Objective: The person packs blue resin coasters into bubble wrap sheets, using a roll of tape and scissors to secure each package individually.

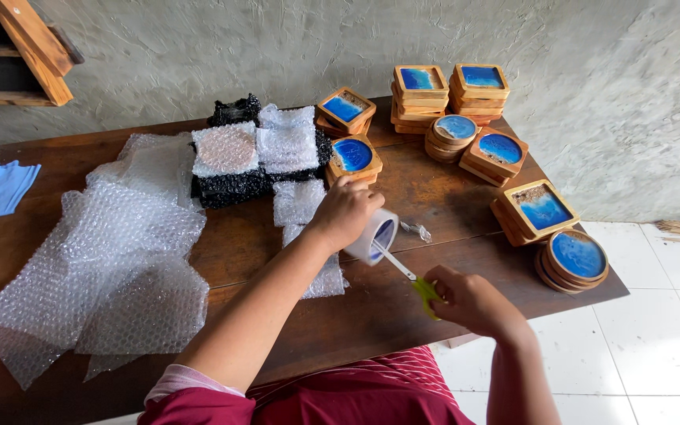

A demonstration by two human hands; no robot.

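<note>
Head view: left hand (345, 211) grips a clear tape roll (375, 235), right hand (470, 299) closed on green-handled scissors (405, 271); few wrapped bundles (255, 153), many blue-resin wooden coasters (466, 118) unwrapped

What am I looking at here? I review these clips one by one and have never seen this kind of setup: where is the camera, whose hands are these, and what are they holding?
There is no machine. The single picture comes from a camera on a person's head, looking down at their own bare hands over a wooden table. The left hand holds a roll of clear tape. The right hand holds green-handled scissors, their blades reaching to the tape. On the table lie sheets of bubble wrap, some wrapped bundles, and stacks of square and round wooden coasters with blue centres.
</note>
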